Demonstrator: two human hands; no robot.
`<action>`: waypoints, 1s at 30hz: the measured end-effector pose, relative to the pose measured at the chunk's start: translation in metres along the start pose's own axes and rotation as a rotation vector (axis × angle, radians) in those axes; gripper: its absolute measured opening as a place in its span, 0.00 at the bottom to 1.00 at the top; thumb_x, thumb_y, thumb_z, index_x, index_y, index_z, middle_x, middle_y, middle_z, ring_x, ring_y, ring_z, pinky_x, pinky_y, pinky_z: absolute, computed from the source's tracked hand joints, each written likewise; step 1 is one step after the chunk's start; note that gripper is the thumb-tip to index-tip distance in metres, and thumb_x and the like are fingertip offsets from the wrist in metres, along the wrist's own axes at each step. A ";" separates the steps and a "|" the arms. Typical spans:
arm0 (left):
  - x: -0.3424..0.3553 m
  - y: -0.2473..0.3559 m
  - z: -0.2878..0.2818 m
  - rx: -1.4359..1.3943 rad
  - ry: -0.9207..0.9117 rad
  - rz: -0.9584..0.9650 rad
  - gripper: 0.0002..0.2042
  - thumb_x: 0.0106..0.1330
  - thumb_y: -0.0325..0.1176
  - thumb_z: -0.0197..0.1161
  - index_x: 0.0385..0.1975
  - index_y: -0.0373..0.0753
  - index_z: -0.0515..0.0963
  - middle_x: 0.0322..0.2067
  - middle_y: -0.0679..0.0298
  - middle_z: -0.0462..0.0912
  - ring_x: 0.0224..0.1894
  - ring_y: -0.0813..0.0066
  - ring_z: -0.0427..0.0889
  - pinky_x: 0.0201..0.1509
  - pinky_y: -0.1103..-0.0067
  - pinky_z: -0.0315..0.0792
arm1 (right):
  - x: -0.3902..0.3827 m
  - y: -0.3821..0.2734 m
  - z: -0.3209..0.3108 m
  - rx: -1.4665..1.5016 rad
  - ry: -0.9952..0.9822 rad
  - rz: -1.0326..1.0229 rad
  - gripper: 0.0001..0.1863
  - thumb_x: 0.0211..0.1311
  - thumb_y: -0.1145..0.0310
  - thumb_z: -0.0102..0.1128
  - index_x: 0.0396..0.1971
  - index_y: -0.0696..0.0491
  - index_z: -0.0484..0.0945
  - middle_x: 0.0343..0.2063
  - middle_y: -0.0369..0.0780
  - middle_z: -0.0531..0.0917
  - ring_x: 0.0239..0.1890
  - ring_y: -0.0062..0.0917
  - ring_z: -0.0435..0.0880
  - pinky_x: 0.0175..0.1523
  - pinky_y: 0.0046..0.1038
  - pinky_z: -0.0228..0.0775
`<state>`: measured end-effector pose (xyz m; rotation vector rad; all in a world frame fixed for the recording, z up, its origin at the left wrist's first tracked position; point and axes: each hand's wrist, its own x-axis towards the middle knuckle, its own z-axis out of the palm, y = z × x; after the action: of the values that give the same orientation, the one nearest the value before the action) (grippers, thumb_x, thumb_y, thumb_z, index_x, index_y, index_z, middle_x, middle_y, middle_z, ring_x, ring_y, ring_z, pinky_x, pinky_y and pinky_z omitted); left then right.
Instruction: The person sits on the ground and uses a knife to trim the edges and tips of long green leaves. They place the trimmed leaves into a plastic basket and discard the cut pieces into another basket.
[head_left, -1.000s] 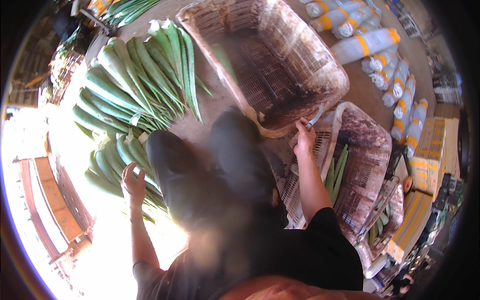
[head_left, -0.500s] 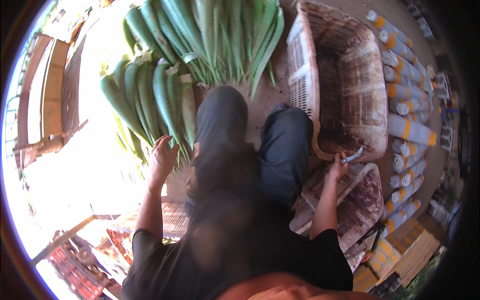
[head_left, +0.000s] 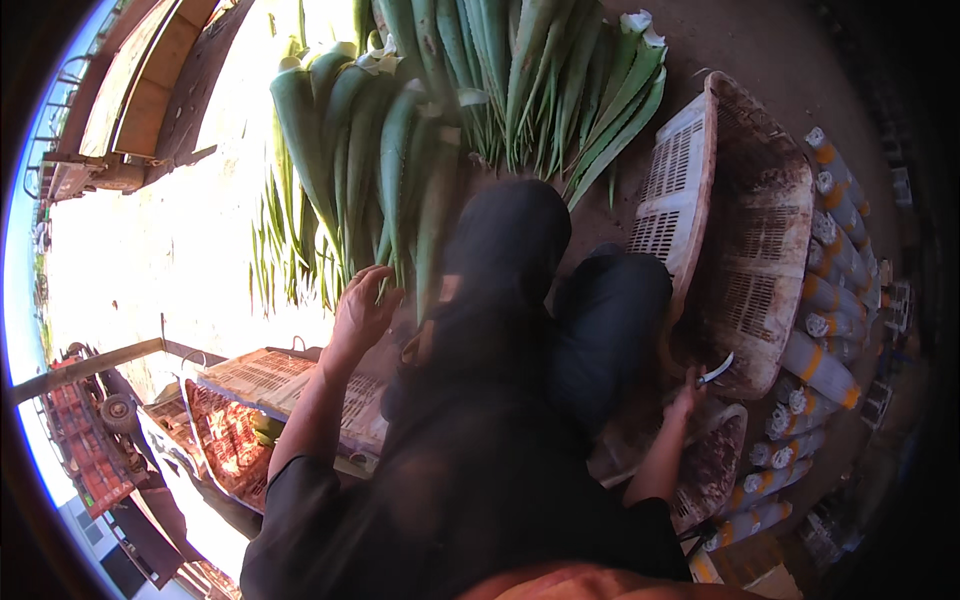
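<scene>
"Where do the leaves (head_left: pixel 345 150) lie from your fingers?"

"Just ahead of my left hand (head_left: pixel 363 315); the near bunch fans out beyond it, pale cut butts far off, thin tips toward me"

"So which way is the long axis?"

"Roughly away from me, so my left fingers stand at the narrow ends, with the broad ends well out past them"

"Are you gripping one?"

"I can't tell; those fingers are curled right by the tips, but whether they touch or pinch one doesn't show clearly"

"And the right hand (head_left: pixel 684 397)?"

"It's clenched on the handle of a knife (head_left: pixel 717 370), whose curved blade points away from me and to the right, at the near end of the crate (head_left: pixel 672 190)"

"Which hand is nearer, then?"

"The left, easily; my right is well apart from that bunch, with my left knee (head_left: pixel 512 225) between, so the leaves are on one side of me and the blade on the other"
</scene>
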<state>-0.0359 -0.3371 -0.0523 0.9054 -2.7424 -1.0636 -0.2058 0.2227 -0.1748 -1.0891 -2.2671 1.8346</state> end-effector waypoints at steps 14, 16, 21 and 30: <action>-0.212 -0.160 -0.025 -0.800 0.930 -0.913 0.45 0.54 0.34 0.72 0.66 0.37 0.46 0.58 0.51 0.64 0.57 0.58 0.68 0.51 0.64 0.72 | -0.012 -0.169 0.076 -0.219 -0.402 -0.296 0.14 0.62 0.72 0.58 0.47 0.57 0.72 0.28 0.34 0.75 0.22 0.15 0.70 0.27 0.19 0.65; -0.208 -0.172 -0.010 -0.927 1.128 -0.806 0.41 0.53 0.25 0.69 0.65 0.37 0.49 0.55 0.52 0.67 0.52 0.58 0.74 0.50 0.67 0.75 | -0.028 -0.191 0.103 -0.261 -0.530 -0.393 0.14 0.62 0.71 0.59 0.46 0.57 0.73 0.27 0.32 0.75 0.23 0.14 0.71 0.28 0.19 0.65; -0.199 -0.206 -0.022 -0.968 0.976 -0.850 0.40 0.45 0.12 0.54 0.64 0.36 0.53 0.52 0.51 0.72 0.50 0.57 0.76 0.50 0.69 0.75 | -0.071 -0.221 0.143 -0.361 -0.683 -0.571 0.12 0.62 0.71 0.59 0.43 0.61 0.74 0.27 0.34 0.75 0.24 0.15 0.70 0.29 0.19 0.65; -0.201 -0.166 -0.004 -0.793 0.856 -0.731 0.43 0.46 0.18 0.52 0.68 0.37 0.46 0.52 0.48 0.72 0.49 0.59 0.77 0.50 0.72 0.73 | -0.199 -0.246 0.186 -0.311 -0.935 -0.711 0.12 0.61 0.73 0.59 0.42 0.61 0.73 0.24 0.36 0.76 0.22 0.16 0.71 0.27 0.19 0.66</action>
<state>0.2142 -0.3276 -0.1252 1.6752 -1.1550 -1.2520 -0.2571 -0.0550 0.0603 0.7476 -2.8369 1.8497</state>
